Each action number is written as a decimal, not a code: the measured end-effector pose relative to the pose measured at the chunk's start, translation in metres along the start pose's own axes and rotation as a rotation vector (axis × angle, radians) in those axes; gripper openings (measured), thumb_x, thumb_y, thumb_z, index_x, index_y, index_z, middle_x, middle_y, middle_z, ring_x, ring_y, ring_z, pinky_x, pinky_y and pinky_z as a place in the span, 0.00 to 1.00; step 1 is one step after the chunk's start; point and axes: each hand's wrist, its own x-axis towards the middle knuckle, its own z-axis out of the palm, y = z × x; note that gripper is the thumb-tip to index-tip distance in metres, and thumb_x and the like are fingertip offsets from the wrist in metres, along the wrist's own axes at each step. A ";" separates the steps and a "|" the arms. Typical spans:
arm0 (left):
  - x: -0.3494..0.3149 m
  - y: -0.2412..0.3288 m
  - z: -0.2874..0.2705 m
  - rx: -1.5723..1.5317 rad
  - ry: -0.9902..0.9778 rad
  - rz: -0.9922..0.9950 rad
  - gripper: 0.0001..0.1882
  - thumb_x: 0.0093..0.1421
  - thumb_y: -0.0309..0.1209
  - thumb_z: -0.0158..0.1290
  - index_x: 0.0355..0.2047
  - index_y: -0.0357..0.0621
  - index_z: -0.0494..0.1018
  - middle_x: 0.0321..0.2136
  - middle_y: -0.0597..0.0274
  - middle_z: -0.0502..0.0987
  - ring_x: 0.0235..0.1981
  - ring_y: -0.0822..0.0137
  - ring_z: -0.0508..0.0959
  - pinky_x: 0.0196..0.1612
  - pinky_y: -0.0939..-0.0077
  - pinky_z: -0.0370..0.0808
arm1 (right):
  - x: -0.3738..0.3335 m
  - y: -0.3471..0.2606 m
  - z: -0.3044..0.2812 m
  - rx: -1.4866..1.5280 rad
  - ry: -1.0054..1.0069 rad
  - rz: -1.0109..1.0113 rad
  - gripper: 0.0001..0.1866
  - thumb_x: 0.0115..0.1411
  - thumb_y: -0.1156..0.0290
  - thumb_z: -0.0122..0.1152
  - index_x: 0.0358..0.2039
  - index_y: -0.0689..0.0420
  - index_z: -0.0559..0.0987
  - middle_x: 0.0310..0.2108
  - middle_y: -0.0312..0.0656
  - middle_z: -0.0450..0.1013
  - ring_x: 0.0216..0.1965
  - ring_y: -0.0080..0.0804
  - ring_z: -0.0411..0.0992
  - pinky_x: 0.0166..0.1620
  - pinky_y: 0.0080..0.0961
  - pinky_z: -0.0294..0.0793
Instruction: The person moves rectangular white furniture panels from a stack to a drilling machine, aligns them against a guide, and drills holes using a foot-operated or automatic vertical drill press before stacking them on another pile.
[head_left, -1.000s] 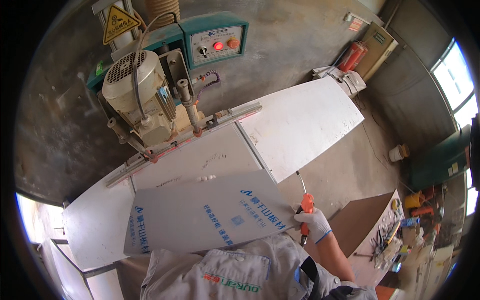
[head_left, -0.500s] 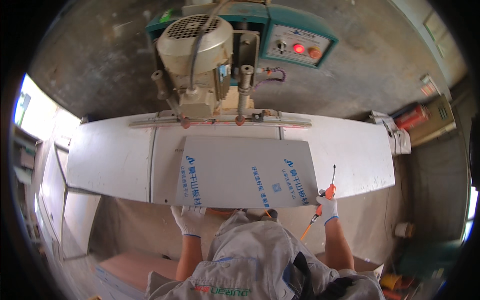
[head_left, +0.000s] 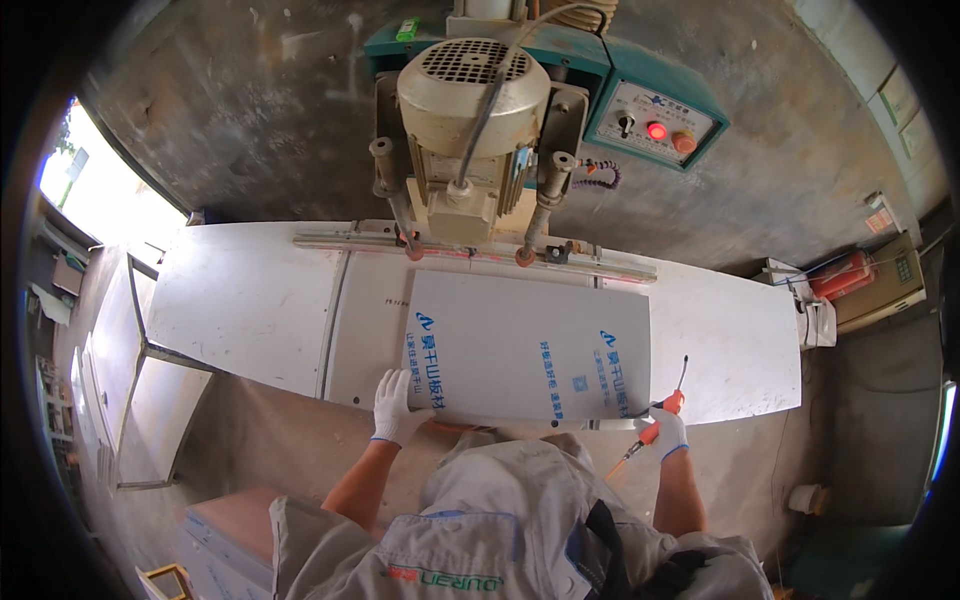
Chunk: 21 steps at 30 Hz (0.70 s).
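Grey rectangular panel with blue print [head_left: 510,345]: flat on long white worktable [head_left: 245,300]. White-gloved left hand [head_left: 396,408]: at panel's near left corner, fingers straight, thumb spread, closed round nothing. White-gloved right hand [head_left: 670,432]: just beside panel's near right corner, fingers wrapped around orange air gun with thin nozzle [head_left: 649,434]. Beyond panel: silver metal rail [head_left: 335,242], then cream cylindrical motor [head_left: 470,105]. Beyond panel, to right: teal control box [head_left: 645,95], red button [head_left: 656,131] lit.
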 end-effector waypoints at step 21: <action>0.033 0.000 0.027 -0.064 0.157 0.117 0.52 0.39 0.52 0.73 0.59 0.33 0.66 0.60 0.37 0.68 0.66 0.35 0.62 0.70 0.40 0.56 | 0.021 -0.014 0.024 0.112 -0.008 -0.029 0.15 0.60 0.74 0.61 0.46 0.61 0.70 0.42 0.48 0.72 0.41 0.48 0.74 0.37 0.45 0.81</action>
